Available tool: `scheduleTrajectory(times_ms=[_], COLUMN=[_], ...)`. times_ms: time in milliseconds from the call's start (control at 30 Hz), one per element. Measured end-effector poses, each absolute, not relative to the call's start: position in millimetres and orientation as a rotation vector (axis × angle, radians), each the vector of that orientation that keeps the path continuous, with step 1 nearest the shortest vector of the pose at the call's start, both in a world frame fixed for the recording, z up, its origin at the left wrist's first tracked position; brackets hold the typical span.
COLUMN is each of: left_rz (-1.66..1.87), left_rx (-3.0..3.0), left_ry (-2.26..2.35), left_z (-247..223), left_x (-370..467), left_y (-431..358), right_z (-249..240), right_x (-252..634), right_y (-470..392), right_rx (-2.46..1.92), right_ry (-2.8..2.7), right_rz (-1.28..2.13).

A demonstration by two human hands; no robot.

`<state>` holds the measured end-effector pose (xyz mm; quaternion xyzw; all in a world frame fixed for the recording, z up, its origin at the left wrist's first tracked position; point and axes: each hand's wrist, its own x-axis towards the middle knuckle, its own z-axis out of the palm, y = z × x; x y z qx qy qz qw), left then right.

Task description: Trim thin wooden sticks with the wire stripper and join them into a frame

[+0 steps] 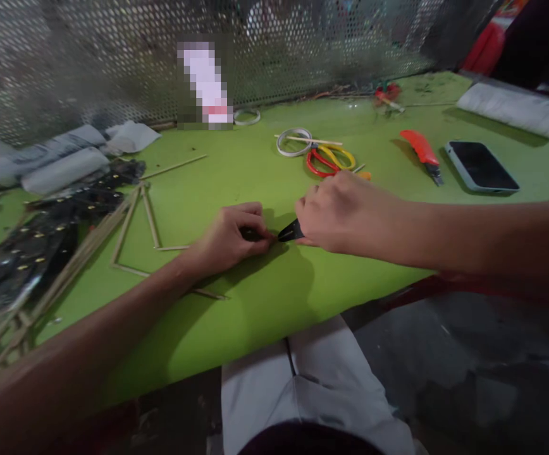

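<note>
Together, hands at black tool.

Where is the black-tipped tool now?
Near the head view's centre, the black-tipped tool is in the right hand, its tip close to the left hand.

No text is readable: dark marks on the white wrapper at far left blur, faint ones on the white roll at right likewise; the pale patch against the mesh is pixelated.
</note>
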<state>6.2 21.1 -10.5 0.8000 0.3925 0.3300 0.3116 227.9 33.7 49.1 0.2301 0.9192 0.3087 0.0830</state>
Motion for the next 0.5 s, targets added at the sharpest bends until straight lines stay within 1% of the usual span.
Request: scheduleTrajectory(times_ms=[133, 500], left_rz=[0.892, 0.904], left_rx=[2.111, 2.123], left_ry=[1.007, 1.013], left_z=[-12, -14], left_x=[6, 8], left_y=[23, 26], right_z=[39, 32], right_x=[230, 227], right_y=[42, 43], right_rx=[0.753, 0.846], right_ry=[2.724, 2.737], right_rz=[0.823, 0.724])
